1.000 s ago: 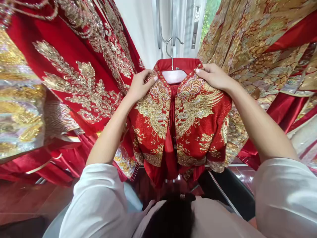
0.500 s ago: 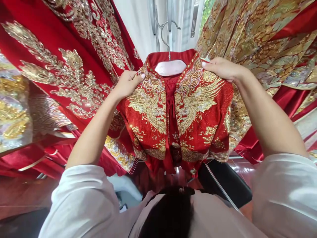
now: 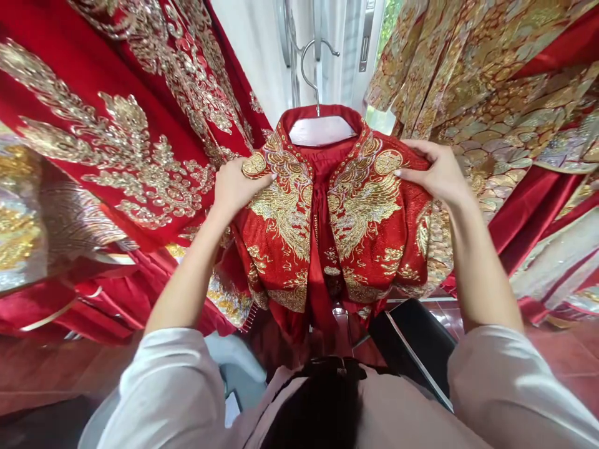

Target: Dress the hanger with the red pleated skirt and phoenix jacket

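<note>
A red jacket (image 3: 369,249) with gold wing-like embroidery hangs upright in front of me, its front parted down the middle. Inside its collar sits a pale hanger (image 3: 322,130) with a metal hook (image 3: 306,68) rising above. My left hand (image 3: 241,187) grips the shoulder on the left, thumb over the front and fingers hidden behind. On the opposite shoulder, my right hand (image 3: 433,171) holds the cloth between thumb and fingers, beside a round gold motif. Red inner cloth (image 3: 321,274) shows in the gap.
Red garments with gold sequins (image 3: 154,137) hang close on the left. To the right hangs gold scale-patterned clothing (image 3: 496,118). Metal rails (image 3: 318,37) stand behind the hook. Below are a black flat-topped piece (image 3: 421,337) and a pale blue-grey seat (image 3: 238,355).
Both hands have shifted outward from near the collar along the shoulders. My right hand is lower than half a second ago, and the jacket's shoulders are spread flatter.
</note>
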A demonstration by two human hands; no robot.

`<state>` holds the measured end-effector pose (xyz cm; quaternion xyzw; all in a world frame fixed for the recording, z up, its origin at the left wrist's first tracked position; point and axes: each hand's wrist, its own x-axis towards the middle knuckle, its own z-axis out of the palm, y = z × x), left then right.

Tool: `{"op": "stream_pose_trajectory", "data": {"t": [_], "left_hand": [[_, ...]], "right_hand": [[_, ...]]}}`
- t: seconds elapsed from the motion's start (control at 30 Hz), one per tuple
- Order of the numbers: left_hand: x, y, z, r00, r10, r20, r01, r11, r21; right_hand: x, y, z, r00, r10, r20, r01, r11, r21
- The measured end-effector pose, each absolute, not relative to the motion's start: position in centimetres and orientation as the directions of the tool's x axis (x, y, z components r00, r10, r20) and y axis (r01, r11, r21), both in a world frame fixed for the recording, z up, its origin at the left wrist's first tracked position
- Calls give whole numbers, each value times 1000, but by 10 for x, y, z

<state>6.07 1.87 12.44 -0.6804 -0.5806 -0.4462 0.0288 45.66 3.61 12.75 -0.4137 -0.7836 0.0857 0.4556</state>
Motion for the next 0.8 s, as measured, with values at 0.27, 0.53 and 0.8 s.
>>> {"op": "stream_pose_trajectory", "data": {"t": [0.27,0.53,0.8], "left_hand": [[120,-46,30,-151,468,871,954,-161,253],[154,-63,-100,-295,749,594,883,-23,468],[169,-133,-75,-191,821,538,798,-190,572]], "right_hand": [[369,-26,-9,248,403,881,892,260,-370],[337,-32,-109,172,768,617,757,298,-582],[327,-112,-66,230,798,557,473,409,-780]]}}
